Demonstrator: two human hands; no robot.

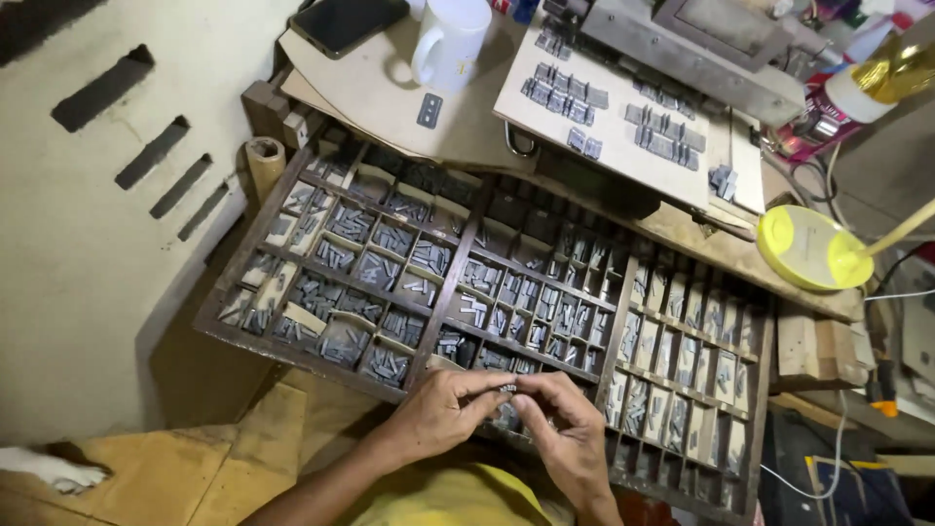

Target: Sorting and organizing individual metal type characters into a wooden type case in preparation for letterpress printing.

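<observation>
A wooden type case (466, 230) with many small compartments holds grey metal type pieces (390, 239). My left hand (440, 409) and my right hand (563, 432) meet over the case's near edge. Their fingertips pinch a few small metal type pieces (507, 390) between them. Both forearms come up from the bottom of the view above a yellow garment.
A board with rows of set metal type (604, 107) lies behind the case. A white mug (448, 41) and a dark phone (347, 21) stand at the back. A yellow lamp base (811, 249) sits at right. A white wall with slots (107, 146) is at left.
</observation>
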